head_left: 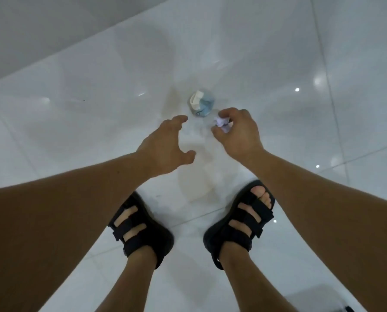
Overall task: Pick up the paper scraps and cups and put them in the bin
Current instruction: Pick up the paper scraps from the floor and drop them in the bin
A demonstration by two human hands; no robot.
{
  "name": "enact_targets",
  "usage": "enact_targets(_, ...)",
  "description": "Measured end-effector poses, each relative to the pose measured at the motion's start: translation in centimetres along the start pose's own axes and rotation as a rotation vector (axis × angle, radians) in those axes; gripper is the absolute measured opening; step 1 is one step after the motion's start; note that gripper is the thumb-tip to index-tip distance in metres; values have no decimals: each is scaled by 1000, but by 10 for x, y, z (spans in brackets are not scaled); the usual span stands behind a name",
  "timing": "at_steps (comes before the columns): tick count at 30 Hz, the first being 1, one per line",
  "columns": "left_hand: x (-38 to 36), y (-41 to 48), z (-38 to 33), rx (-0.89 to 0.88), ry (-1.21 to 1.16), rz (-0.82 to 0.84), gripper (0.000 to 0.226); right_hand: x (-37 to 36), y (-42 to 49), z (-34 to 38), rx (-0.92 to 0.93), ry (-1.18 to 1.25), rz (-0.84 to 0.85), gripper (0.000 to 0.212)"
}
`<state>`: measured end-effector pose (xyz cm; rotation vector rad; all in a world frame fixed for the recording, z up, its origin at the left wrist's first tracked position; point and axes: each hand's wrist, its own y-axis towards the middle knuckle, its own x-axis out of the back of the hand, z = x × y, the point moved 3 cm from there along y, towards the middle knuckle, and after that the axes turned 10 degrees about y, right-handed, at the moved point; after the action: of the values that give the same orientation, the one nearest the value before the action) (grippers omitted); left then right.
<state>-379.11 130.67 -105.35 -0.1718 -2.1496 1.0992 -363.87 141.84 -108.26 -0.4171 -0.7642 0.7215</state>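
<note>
Cup (201, 102) crumpled on floor (75, 131); R hand (239, 135) grips paper scrap (221, 124).

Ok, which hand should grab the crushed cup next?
Probably the left hand: it is open and empty, fingers spread close to the cup on the floor, while the right hand grips a crumpled paper scrap.

**Cool, soft light on a glossy floor (75, 131)**

Light falls from above, bluish in cast. The floor throws back small glare spots on the right (sharp pinpoints beside hazier discs). Pale, blurred shadows lie below the left hand (163, 145) and right hand (239, 134). Tile lines bow slightly toward the edges. Everything is a little soft, the near arms (53, 210) most.
</note>
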Motion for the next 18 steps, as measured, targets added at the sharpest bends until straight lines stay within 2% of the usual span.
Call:
enact_targets(3,17,-4,-15,-84,-55,-65,91,-10,-13,41,74,134,85,39)
enact_targets(6,34,-7,-19,-180,-211,-122,73,-14,-16,74,-23,294,168,34)
enact_targets(10,43,-9,-2,-120,-178,-187,40,-22,-13,87,-98,362,324,31)
enact_targets(12,39,-9,14,-56,-163,-166,23,-19,-6,84,-21,203,277,35)
enact_targets(15,29,-11,44,30,-161,-166,13,-12,21,73,251,-365,97,54)
enact_targets(18,12,-14,76,96,-92,-118,21,-25,50,59,252,-678,168,76)
